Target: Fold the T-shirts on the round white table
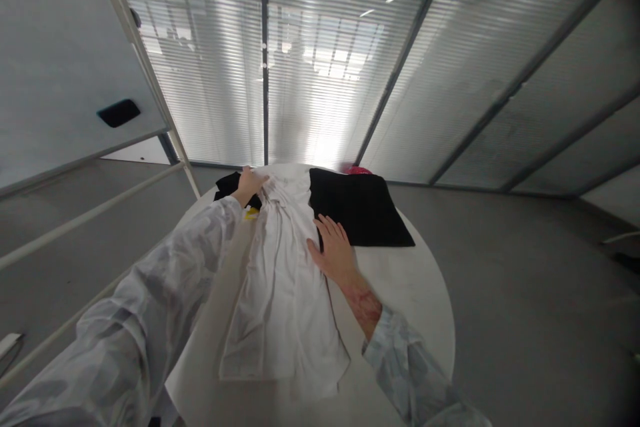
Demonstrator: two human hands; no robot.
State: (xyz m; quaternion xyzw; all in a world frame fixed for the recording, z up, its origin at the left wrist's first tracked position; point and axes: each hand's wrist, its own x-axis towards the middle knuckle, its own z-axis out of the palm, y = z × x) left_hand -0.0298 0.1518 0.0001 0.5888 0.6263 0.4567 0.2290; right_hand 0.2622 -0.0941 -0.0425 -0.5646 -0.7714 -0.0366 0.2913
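A long white garment (287, 280), gathered and creased toward its far end, lies spread lengthwise on a round white table (410, 300). My left hand (250, 185) is at its far left edge, with the fingers closed on the fabric there. Flat and with fingers apart, my right hand (334, 250) rests along the garment's right edge, beside a black folded cloth (360, 207). Another black cloth (227, 183) lies partly hidden behind my left hand. Something small and yellow (251, 213) shows just below that wrist.
Behind the table stands a glazed partition with blinds (320, 80). A whiteboard (60, 67) on a pale metal frame (90, 220) rises at the left, with a black eraser-like object (119, 113) on it. Something red (359, 170) peeks out past the black cloth.
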